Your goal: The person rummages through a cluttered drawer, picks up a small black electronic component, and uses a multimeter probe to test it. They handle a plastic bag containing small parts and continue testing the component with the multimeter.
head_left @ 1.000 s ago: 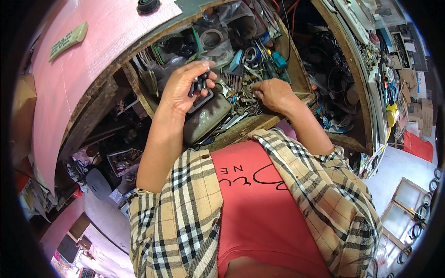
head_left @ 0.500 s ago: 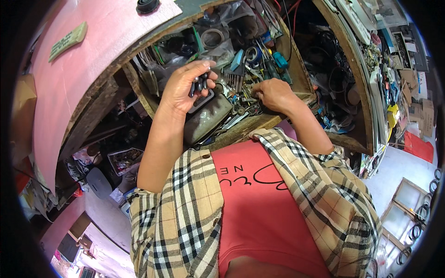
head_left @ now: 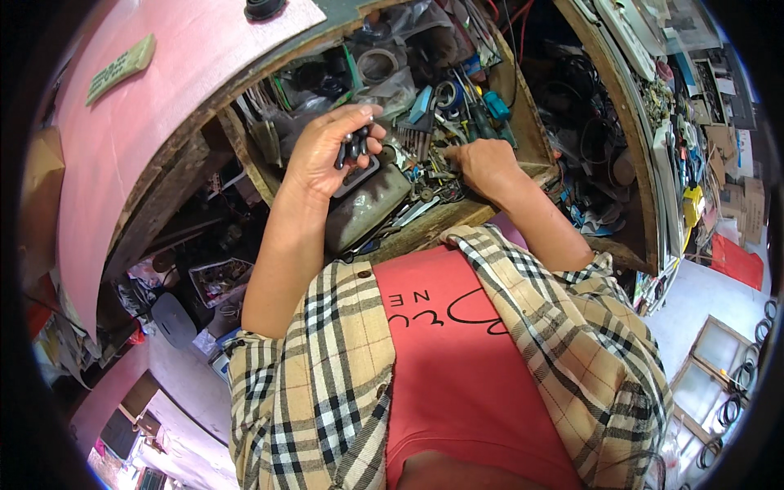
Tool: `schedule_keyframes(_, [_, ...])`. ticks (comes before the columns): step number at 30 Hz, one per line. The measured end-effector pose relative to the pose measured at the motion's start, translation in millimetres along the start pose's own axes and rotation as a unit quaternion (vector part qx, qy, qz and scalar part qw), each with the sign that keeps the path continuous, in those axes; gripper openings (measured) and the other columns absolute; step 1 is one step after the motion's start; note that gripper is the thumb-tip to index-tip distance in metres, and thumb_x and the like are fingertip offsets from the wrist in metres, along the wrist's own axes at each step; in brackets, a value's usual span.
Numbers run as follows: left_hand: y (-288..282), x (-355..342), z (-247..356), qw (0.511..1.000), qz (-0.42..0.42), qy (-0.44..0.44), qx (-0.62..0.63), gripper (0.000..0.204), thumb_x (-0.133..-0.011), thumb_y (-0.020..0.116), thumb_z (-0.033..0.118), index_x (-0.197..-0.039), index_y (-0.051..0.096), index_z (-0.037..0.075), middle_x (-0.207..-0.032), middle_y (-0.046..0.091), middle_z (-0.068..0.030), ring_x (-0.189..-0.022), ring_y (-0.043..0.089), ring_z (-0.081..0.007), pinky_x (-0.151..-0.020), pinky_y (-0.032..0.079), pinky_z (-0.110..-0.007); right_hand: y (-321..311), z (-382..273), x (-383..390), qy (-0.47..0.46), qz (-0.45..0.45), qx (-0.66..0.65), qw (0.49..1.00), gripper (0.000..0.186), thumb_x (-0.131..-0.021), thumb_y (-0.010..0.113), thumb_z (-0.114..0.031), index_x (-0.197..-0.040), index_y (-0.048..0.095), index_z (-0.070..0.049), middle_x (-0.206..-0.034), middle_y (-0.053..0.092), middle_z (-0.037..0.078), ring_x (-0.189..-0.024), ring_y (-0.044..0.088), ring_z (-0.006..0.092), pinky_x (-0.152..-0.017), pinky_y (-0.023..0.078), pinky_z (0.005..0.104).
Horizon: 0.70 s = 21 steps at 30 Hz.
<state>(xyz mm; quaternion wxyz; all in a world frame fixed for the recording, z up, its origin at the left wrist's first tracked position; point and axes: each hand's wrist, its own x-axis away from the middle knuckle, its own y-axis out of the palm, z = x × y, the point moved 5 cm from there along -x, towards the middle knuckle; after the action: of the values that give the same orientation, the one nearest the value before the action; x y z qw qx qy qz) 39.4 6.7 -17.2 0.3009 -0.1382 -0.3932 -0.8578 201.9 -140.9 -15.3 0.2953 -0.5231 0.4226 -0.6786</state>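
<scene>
My left hand (head_left: 317,155) is raised over the left part of an open wooden drawer (head_left: 535,135). Its fingers curl around several small black cylindrical pieces (head_left: 354,149) with shiny ends. Beneath it lies a worn grey-green case (head_left: 371,204). My right hand (head_left: 488,170) is down in the drawer, its index finger at a heap of small loose parts (head_left: 431,173). The other fingers are folded under, and whether they hold anything is hidden. Just beyond that hand are screwdrivers (head_left: 482,121) and a teal-handled tool (head_left: 496,106).
A roll of tape (head_left: 362,69), plastic bags (head_left: 396,90) and a blue ring-shaped roll (head_left: 448,95) fill the drawer's back. A remote control (head_left: 122,69) lies on the pink tabletop (head_left: 180,77). Right of the drawer, a compartment holds tangled black cables (head_left: 572,106).
My right hand has shifted slightly, its index finger now more stretched out over the small parts. My left hand keeps the black pieces in nearly the same place.
</scene>
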Motion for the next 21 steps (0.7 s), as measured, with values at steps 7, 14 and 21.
schedule_keyframes(7, [0,2,0,1.000,0.003,0.002,-0.004,0.027,-0.088,0.061,0.020,-0.108,0.060,0.001,-0.082,0.064,-0.0067,-0.063,0.060,-0.0102,-0.047,0.044,-0.019,-7,10,11,-0.021,0.044,-0.012,0.999,0.022,-0.082,0.051,-0.015,-0.093,0.070,-0.017,-0.074,0.067,0.011,-0.070,0.066,0.0298,-0.059,0.051,0.0407])
schedule_keyframes(14, [-2,-1,-2,1.000,0.009,0.004,-0.002,0.022,-0.087,0.063,0.019,-0.100,0.063,0.002,-0.079,0.064,-0.0080,-0.062,0.061,-0.0121,-0.046,0.044,-0.021,-6,12,16,-0.014,0.065,-0.032,0.997,0.022,-0.081,0.051,-0.015,-0.092,0.070,-0.017,-0.073,0.066,0.013,-0.069,0.066,0.0301,-0.059,0.051,0.0409])
schedule_keyframes(21, [2,4,1,1.000,0.013,0.000,-0.011,0.025,-0.089,0.061,0.019,-0.106,0.062,0.002,-0.079,0.064,-0.0050,-0.062,0.059,-0.0082,-0.048,0.045,-0.017,-2,6,10,-0.016,0.036,0.005,0.999,0.018,-0.079,0.053,-0.013,-0.080,0.070,-0.008,-0.074,0.067,0.016,-0.069,0.067,0.0324,-0.059,0.052,0.0403])
